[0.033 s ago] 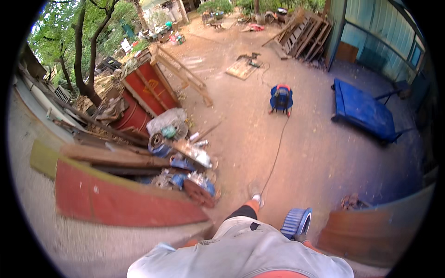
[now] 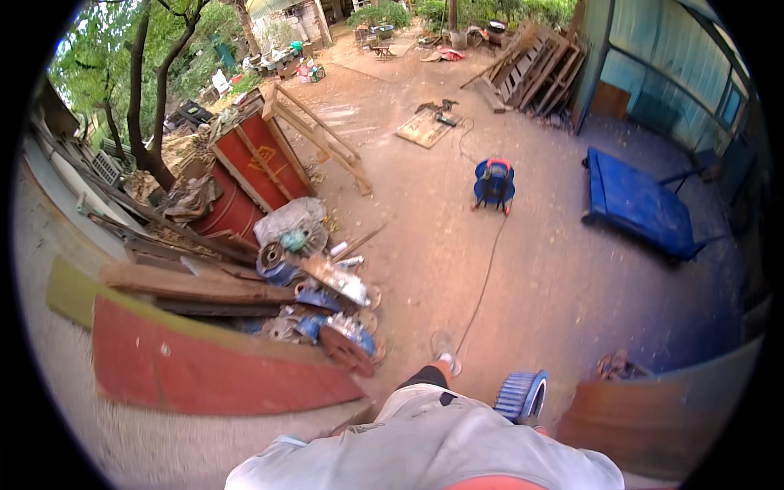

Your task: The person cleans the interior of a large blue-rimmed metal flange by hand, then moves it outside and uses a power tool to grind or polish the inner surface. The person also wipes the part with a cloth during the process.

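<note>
Right hand (image 2: 529,421): gripping ribbed ring (image 2: 518,395), fingers curling.
Left arm (image 2: 349,419): blurring; cannot tell hand's state.
Ground (image 2: 416,269): bearing reel (image 2: 495,186), board (image 2: 422,129).
Shed (image 2: 665,77): standing right.

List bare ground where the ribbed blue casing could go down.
Widest: the ground ahead of the ribbed blue casing, between the black cable and the blue platform, only small specks on it. Narrower: the strip between that cable and the scrap heap. Crowded: the left side, with heap, planks and red panel packed together.
</note>
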Action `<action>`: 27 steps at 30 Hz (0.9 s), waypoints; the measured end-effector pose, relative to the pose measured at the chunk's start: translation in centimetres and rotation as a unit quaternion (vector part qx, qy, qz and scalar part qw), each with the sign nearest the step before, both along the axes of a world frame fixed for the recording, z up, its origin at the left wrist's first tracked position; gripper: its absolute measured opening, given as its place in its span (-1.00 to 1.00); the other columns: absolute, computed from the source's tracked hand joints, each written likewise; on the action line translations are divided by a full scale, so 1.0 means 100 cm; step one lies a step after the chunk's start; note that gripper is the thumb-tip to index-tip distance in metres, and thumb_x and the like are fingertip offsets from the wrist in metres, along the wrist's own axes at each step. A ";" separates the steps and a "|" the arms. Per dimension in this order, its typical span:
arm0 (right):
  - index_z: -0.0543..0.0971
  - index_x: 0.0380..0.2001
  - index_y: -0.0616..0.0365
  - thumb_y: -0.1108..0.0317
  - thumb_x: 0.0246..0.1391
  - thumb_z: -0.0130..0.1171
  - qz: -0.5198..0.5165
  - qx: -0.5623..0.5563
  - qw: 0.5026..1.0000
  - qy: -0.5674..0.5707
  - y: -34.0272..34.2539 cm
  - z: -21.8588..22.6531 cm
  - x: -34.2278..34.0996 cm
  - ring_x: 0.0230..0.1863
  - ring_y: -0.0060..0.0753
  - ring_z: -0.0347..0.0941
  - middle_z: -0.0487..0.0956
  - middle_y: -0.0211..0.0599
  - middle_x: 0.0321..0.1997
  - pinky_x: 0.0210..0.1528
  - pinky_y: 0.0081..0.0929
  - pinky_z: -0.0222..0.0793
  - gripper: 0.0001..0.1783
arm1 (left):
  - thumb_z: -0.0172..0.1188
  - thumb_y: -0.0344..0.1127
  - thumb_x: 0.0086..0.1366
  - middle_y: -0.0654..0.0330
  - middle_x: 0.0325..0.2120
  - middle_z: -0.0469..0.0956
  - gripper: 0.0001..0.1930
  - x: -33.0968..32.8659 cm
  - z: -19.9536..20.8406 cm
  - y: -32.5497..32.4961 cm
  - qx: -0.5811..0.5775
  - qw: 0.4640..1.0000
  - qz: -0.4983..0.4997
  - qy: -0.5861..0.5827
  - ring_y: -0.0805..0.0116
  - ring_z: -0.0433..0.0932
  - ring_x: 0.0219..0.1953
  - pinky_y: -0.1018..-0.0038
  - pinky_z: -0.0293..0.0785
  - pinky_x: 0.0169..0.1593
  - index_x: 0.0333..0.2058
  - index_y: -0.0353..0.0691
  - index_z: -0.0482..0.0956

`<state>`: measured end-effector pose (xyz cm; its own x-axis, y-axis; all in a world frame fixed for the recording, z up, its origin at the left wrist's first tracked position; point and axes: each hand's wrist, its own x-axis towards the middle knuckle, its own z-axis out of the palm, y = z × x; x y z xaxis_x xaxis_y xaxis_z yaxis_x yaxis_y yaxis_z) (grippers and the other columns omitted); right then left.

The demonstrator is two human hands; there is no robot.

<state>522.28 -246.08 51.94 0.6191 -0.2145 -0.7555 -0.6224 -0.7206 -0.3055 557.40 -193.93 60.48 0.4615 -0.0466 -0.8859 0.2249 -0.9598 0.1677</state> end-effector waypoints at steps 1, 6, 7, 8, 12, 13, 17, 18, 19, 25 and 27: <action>0.78 -0.07 0.02 0.07 0.23 0.22 -0.010 -0.002 1.000 -0.008 -0.016 0.000 0.041 0.06 0.01 0.71 0.76 0.08 -0.03 0.15 0.01 0.59 -0.64 | 0.10 0.21 0.43 -0.15 0.15 0.62 -0.38 0.051 0.004 -0.026 -0.009 1.000 -0.014 -0.015 -0.08 0.63 0.19 0.12 0.48 0.29 0.14 -0.22 0.66; 0.76 -0.03 0.07 0.05 0.25 0.21 0.013 0.014 0.999 0.027 -0.102 0.029 0.226 0.10 0.02 0.69 0.74 0.13 -0.01 0.18 -0.02 0.57 -0.59 | 0.07 0.17 0.45 -0.16 0.23 0.56 -0.37 0.214 -0.007 -0.067 -0.020 1.000 -0.008 -0.023 -0.12 0.58 0.24 0.12 0.45 0.34 0.22 -0.23 0.59; 0.76 -0.02 0.08 0.04 0.25 0.20 0.012 0.017 0.999 0.025 -0.115 0.027 0.266 0.11 0.03 0.69 0.74 0.14 0.00 0.18 -0.03 0.57 -0.58 | 0.06 0.16 0.45 -0.16 0.24 0.54 -0.37 0.263 -0.012 -0.068 -0.019 0.999 -0.018 -0.044 -0.12 0.56 0.26 0.12 0.44 0.35 0.23 -0.23 0.58; 0.75 -0.01 0.09 0.04 0.25 0.20 0.011 0.021 0.999 0.026 -0.132 0.028 0.302 0.11 0.03 0.69 0.73 0.15 0.00 0.19 -0.03 0.57 -0.57 | 0.05 0.15 0.45 -0.16 0.26 0.53 -0.37 0.307 -0.016 -0.070 -0.024 0.997 -0.028 -0.068 -0.13 0.55 0.27 0.12 0.43 0.36 0.25 -0.23 0.56; 0.74 0.02 0.14 0.02 0.26 0.19 0.008 0.055 0.998 0.043 -0.178 0.019 0.456 0.14 0.04 0.67 0.72 0.20 0.02 0.21 -0.06 0.55 -0.53 | 0.03 0.11 0.47 -0.17 0.32 0.48 -0.36 0.515 -0.025 -0.073 -0.029 0.979 -0.091 -0.182 -0.16 0.51 0.31 0.12 0.40 0.40 0.31 -0.24 0.51; 0.74 0.03 0.15 0.01 0.27 0.19 0.005 0.075 0.996 0.043 -0.180 0.011 0.498 0.15 0.04 0.67 0.72 0.21 0.03 0.22 -0.07 0.55 -0.52 | 0.02 0.10 0.47 -0.17 0.34 0.46 -0.36 0.579 -0.014 -0.077 0.001 0.975 -0.130 -0.181 -0.17 0.50 0.32 0.12 0.39 0.41 0.32 -0.25 0.49; 0.72 0.06 0.19 0.00 0.28 0.18 -0.045 0.078 0.991 0.103 -0.244 -0.017 0.595 0.18 0.05 0.66 0.70 0.25 0.05 0.24 -0.09 0.54 -0.48 | 0.16 0.13 0.41 -0.18 0.15 0.64 -0.42 0.762 0.017 -0.225 0.005 0.992 -0.053 -0.116 -0.16 0.59 0.24 0.14 0.46 0.33 0.14 -0.23 0.69; 0.72 0.07 0.20 -0.01 0.28 0.18 -0.060 0.076 0.991 0.096 -0.263 -0.032 0.633 0.19 0.05 0.65 0.70 0.26 0.06 0.25 -0.10 0.53 -0.47 | 0.16 0.13 0.41 -0.19 0.13 0.65 -0.42 0.812 0.029 -0.255 -0.013 0.994 -0.030 -0.104 -0.17 0.60 0.22 0.13 0.47 0.32 0.14 -0.23 0.70; 0.71 0.08 0.21 -0.01 0.28 0.17 -0.061 0.084 0.990 0.096 -0.272 -0.041 0.675 0.19 0.06 0.65 0.70 0.27 0.06 0.25 -0.11 0.53 -0.46 | 0.16 0.14 0.41 -0.21 0.11 0.66 -0.42 0.860 0.047 -0.272 -0.023 0.996 0.002 -0.088 -0.19 0.60 0.21 0.12 0.48 0.30 0.14 -0.22 0.70; 0.68 0.19 0.18 -0.23 0.17 0.22 -0.148 0.083 0.975 0.142 -0.356 -0.093 0.949 0.38 0.08 0.51 0.62 0.24 0.26 0.42 -0.18 0.35 -0.24 | 0.15 0.27 0.34 -0.12 0.07 0.70 -0.38 1.054 0.011 -0.286 0.088 0.995 -0.046 -0.025 -0.13 0.63 0.19 0.14 0.50 0.28 0.06 -0.13 0.76; 0.75 0.04 0.00 0.11 0.34 0.09 0.071 0.114 0.989 0.063 -0.325 -0.094 1.080 0.13 0.09 0.68 0.73 0.12 0.04 0.18 -0.01 0.58 -0.61 | 0.19 0.22 0.34 -0.10 0.06 0.71 -0.42 1.117 0.044 -0.204 0.200 0.976 0.047 0.076 -0.10 0.63 0.19 0.09 0.50 0.24 0.05 -0.13 0.76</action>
<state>630.25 -278.59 42.55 0.5282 0.0527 -0.8475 -0.5636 -0.7248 -0.3963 669.13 -214.35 64.87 0.3082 0.3522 -0.8837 0.3079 -0.9159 -0.2576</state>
